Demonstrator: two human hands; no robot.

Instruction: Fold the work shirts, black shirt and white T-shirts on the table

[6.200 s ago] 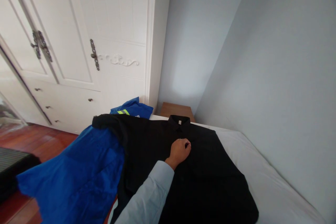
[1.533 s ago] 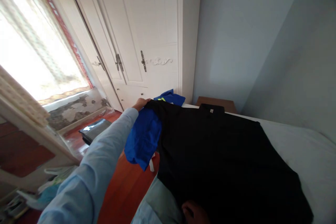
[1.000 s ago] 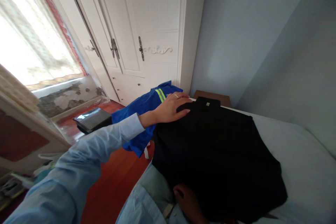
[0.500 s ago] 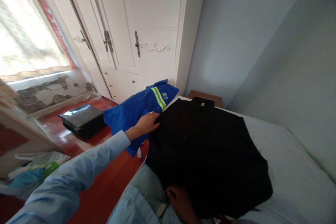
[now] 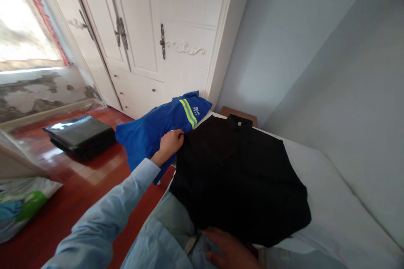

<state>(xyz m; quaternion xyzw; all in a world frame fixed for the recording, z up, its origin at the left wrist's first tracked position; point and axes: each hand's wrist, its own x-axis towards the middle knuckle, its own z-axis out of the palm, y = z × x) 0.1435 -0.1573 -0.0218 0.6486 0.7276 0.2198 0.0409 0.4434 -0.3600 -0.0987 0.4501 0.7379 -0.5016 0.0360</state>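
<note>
A black shirt (image 5: 233, 176) lies spread out, its collar toward the wall and its hem toward me. My left hand (image 5: 170, 143) is closed on the shirt's left edge, pinching the cloth between thumb and fingers. Low in view, close to my body, my right hand (image 5: 232, 248) is by the hem, thumb and fingers apart and nothing seen in them. Whether it touches the cloth I cannot tell. Beside my left hand is a blue garment (image 5: 148, 126) with a yellow and grey reflective band, partly behind my forearm.
The white-covered bed or table (image 5: 322, 189) runs along the grey wall. Behind it stand a white wardrobe (image 5: 186, 21) and a small brown piece of furniture (image 5: 229, 112). On the red floor are a black case (image 5: 82, 134) and a plastic bag (image 5: 30, 201).
My left hand has closed on the shirt's edge, where its fingers lay flatter before. My right hand has shifted a little lower and right. The camera view has turned slightly.
</note>
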